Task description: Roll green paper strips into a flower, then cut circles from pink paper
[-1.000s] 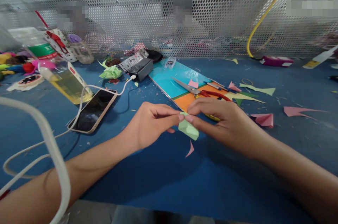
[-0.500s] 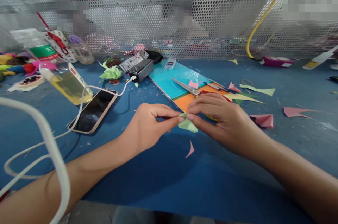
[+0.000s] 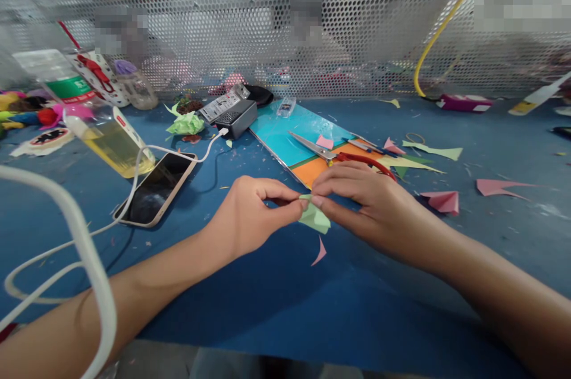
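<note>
Leftmost, a phone (image 3: 156, 187) lies on the blue table (image 3: 267, 296). Beside it, the left hand (image 3: 250, 215) and right hand (image 3: 370, 203) both pinch a folded green paper (image 3: 314, 218) just above the table, scissors (image 3: 339, 154) behind.

Phone (image 3: 156, 188) left of hands; scissors (image 3: 339, 154) behind

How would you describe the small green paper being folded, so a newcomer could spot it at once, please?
Start at the blue table, where the left hand and right hand meet at its middle. Pinched between their fingers is the folded green paper. Unlike the crumpled green paper farther back, it is flat-creased, pale and held.
</note>
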Motion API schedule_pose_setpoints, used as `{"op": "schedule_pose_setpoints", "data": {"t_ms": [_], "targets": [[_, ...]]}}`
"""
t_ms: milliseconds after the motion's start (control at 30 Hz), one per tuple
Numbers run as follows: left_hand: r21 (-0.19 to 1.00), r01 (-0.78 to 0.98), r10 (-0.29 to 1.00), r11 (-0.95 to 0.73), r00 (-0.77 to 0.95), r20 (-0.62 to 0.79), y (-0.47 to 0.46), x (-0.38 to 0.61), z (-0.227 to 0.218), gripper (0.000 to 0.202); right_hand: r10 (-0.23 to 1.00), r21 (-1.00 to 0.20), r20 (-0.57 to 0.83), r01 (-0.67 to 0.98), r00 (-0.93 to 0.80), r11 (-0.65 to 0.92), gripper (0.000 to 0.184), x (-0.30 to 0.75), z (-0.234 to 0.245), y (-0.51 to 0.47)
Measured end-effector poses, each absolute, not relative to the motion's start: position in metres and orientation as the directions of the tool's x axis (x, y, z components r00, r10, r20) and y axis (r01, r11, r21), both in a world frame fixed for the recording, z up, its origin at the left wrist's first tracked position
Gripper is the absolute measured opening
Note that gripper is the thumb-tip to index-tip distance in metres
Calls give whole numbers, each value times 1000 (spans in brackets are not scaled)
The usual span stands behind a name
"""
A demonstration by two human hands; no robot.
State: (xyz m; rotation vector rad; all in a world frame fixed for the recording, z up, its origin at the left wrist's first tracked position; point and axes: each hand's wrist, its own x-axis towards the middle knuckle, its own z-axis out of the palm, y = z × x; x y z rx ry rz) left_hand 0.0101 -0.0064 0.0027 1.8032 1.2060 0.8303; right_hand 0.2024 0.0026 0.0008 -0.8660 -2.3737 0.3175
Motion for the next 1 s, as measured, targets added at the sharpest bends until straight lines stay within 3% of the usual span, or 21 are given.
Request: {"op": "schedule_pose_setpoints", "data": {"t_ms": [400,1000], "targets": [[870,396,914,-295,383,136,-9,11,3,14,648,-395,486,515,-586,761,17,203,2,2],[707,424,819,-565,387,423,-5,6,-1,8,576,-327,561,480,-595,814,15,201,3,-2]]}}
